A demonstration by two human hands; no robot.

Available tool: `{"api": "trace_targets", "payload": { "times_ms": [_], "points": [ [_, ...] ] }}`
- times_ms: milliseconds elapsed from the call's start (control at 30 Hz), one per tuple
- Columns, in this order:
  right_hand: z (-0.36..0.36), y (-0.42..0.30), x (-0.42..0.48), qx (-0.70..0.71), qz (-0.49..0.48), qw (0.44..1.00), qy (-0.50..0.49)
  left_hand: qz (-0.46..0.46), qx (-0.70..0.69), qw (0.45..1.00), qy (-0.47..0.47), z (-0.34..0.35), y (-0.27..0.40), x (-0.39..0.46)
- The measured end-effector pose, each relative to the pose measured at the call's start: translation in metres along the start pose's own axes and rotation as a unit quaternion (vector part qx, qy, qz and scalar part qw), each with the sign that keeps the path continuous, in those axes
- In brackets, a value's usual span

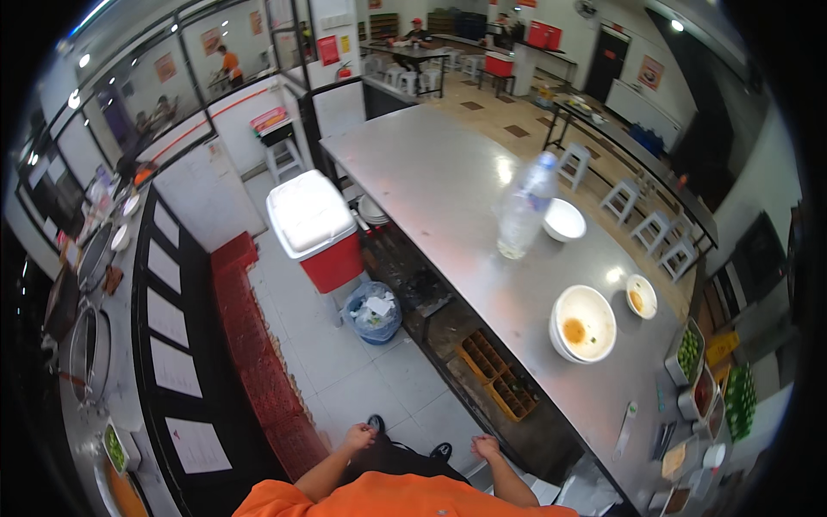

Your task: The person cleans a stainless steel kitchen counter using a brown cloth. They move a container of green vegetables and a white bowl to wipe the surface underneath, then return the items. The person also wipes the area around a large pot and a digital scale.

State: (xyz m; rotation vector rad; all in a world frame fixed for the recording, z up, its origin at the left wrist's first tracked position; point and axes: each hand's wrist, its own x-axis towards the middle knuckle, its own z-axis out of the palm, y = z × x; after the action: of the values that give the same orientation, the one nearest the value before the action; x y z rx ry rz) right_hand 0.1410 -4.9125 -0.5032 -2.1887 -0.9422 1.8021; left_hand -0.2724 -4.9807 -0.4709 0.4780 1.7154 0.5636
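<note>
My left hand (359, 437) hangs low over the tiled floor, its fingers curled in with nothing visible in them. Just off the near edge of the stainless steel counter (439, 174), my right hand (486, 446) is also loosely curled and shows no object. On that counter stand stacked white bowls (591, 310), the top one with brown broth remains. Beside them is a smaller white bowl (636, 298) with brown residue. A clear plastic bottle (520, 216), somewhat blurred, stands in front of another white bowl (566, 221). Neither hand touches these.
A red cooler (333, 265) with white lid and a lined trash bin (373, 313) stand ahead. Yellow crates (497, 378) lie under the counter. Metal trays of green limes (688, 349) and condiments line its right end. Red mats (258, 349) run along the left counter, which carries pots (90, 349).
</note>
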Motion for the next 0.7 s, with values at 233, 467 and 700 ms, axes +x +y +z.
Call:
{"api": "trace_targets", "payload": {
  "times_ms": [233, 467, 700],
  "points": [
    [0.069, -0.090, 0.055, -0.039, 0.039, 0.997, -0.058, 0.030, -0.046, 0.990, 0.127, -0.117, -0.050, 0.034],
    [0.226, -0.215, 0.080, -0.348, -0.047, 0.922, -0.163, 0.026, -0.251, 0.923, 0.291, -0.287, -0.016, 0.029],
    [0.440, -0.390, 0.101, -0.439, -0.106, 0.859, -0.240, 0.006, -0.327, 0.852, 0.409, -0.434, 0.030, -0.003]
  ]
}}
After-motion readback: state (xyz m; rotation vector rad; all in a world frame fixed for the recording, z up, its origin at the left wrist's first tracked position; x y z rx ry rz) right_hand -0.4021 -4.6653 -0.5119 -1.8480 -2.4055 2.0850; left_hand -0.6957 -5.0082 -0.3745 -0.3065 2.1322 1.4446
